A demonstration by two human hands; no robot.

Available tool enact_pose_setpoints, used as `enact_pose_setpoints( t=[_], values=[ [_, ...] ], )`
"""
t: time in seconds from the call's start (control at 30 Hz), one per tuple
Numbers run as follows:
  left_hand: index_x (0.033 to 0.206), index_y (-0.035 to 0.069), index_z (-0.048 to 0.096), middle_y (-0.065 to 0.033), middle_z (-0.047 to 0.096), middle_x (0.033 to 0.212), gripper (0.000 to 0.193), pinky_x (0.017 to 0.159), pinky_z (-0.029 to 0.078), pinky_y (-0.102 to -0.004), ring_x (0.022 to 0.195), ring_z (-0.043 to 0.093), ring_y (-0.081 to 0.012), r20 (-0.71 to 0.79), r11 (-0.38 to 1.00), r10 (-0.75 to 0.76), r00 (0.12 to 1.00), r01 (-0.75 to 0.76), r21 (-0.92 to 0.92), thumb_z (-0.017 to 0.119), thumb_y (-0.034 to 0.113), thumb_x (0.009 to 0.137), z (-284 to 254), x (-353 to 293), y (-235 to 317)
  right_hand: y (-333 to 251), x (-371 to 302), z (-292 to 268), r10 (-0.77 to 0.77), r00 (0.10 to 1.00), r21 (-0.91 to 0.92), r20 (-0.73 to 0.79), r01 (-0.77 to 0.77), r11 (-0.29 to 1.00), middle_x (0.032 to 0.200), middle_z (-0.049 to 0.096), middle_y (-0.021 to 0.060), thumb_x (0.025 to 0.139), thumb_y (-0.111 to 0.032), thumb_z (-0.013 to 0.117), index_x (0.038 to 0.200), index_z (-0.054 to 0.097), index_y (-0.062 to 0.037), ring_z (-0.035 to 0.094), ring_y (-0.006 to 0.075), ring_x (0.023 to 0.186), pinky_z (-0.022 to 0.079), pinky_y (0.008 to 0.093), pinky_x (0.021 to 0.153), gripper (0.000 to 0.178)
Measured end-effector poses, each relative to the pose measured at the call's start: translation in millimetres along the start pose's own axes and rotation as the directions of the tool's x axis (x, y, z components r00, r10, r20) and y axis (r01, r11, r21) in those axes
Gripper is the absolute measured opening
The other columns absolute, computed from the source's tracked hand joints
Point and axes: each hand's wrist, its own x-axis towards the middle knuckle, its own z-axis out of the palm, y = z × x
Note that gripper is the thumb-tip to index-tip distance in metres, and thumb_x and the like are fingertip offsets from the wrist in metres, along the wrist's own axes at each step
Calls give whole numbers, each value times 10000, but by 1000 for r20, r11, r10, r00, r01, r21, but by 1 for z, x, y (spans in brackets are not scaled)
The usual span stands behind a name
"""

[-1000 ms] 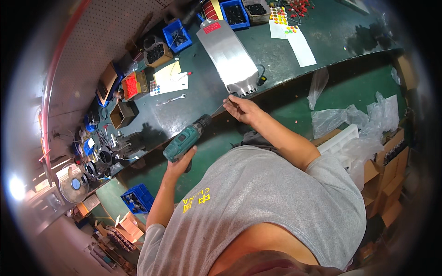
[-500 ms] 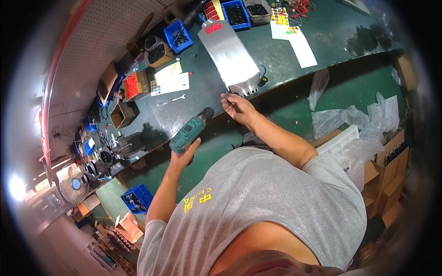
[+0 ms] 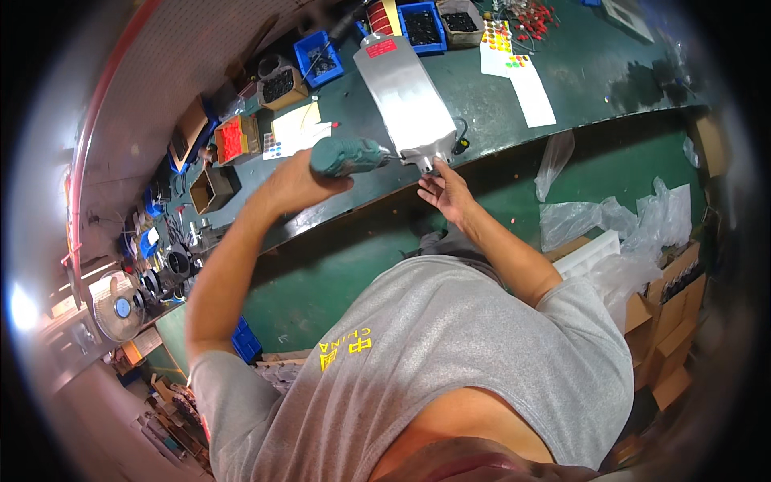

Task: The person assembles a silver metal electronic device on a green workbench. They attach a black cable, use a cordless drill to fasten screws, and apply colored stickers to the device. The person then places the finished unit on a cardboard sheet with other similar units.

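A green cordless drill (image 3: 345, 157) is gripped in my left hand (image 3: 301, 186), raised over the bench edge and pointing right. Its chuck end meets the near left corner of a long silver metal housing (image 3: 409, 92) with a red label at its far end. I cannot make out exactly where the tip touches. At the housing's near end is my right hand (image 3: 450, 195), its thumb up against the slotted edge and its fingers apart below. A short black cable (image 3: 462, 143) sticks out beside the housing's right side.
The green workbench (image 3: 482, 96) holds blue bins (image 3: 317, 58) of small dark parts, a box of red parts (image 3: 233, 138) and sticker sheets (image 3: 530, 96). A fan (image 3: 119, 307) stands at far left. Plastic bags (image 3: 590, 217) and cardboard boxes (image 3: 662, 321) are at right.
The drill has swung up and right, from pointing at my right fingers to the housing's corner. My right hand has let go near the bit and shifted right along the housing's end.
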Motion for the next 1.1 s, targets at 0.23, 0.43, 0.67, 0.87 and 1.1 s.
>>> enact_pose_setpoints(
  t=[0.23, 0.43, 0.67, 0.87, 1.1],
  values=[
    [1081, 127, 705, -162, 731, 979, 372, 836, 553, -457, 943, 690, -362, 131, 945, 39, 991, -79, 317, 750, 308, 759, -17, 38, 37, -5, 4, -3, -26, 999, -93, 19, 28, 995, 978, 629, 61, 881, -391, 777, 1099, 572, -107, 656, 191, 898, 613, 404, 790, 413],
    [1051, 116, 711, -153, 733, 969, 367, 828, 555, -459, 941, 692, -360, 146, 946, 38, 989, -82, 313, 752, 301, 737, -21, 46, 40, -7, 6, -5, -27, 1000, -176, 8, 28, 984, 976, 641, 56, 889, -428, 761, 1095, 578, -103, 655, 170, 885, 617, 358, 731, 426],
    [979, 94, 715, -167, 730, 950, 315, 816, 555, -463, 916, 694, -371, 121, 920, 63, 991, -105, 378, 739, 296, 738, -20, 46, 43, -11, 4, -4, -15, 1000, -226, 2, 15, 974, 991, 643, 60, 895, -440, 749, 1111, 565, -92, 653, 172, 888, 614, 350, 732, 449],
    [971, 96, 707, -171, 725, 942, 300, 815, 553, -467, 911, 691, -377, 165, 902, 78, 983, -140, 409, 735, 290, 744, -22, 45, 46, -17, 5, -6, -7, 999, -273, 33, 16, 962, 1016, 647, 66, 897, -443, 745, 1127, 557, -94, 657, 180, 906, 612, 353, 736, 458],
    [1040, 106, 678, -174, 721, 971, 357, 839, 548, -480, 951, 683, -381, 136, 922, 10, 991, -62, 383, 743, 307, 752, -14, 45, 40, -23, 2, -5, 18, 999, -348, 43, -2, 937, 1030, 645, 66, 891, -449, 750, 1126, 555, -94, 660, 185, 925, 616, 373, 750, 468]
  ],
)
